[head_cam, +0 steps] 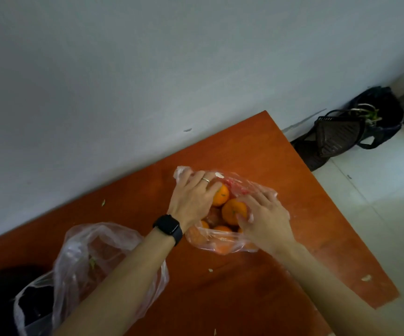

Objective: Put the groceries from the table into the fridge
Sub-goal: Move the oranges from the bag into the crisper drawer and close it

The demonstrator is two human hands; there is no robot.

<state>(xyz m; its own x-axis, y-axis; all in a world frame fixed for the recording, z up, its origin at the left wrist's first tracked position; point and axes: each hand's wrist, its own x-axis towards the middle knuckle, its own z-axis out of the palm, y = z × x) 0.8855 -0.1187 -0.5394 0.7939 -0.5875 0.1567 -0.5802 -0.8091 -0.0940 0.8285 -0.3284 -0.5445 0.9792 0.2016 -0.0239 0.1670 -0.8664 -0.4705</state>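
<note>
The left grip (191, 200) curls its fingers over the rim of a clear plastic bag (220, 246). The right grip (266, 219) clutches the opposite rim, thumb against a tangerine (233, 210). The bag, full of tangerines, sits on the orange-brown surface (268, 151), near a second clear bag (94, 246) to its left.

A clear plastic bag (222, 243) of oranges (233, 210) lies open on the orange-brown table (256, 146).
</note>
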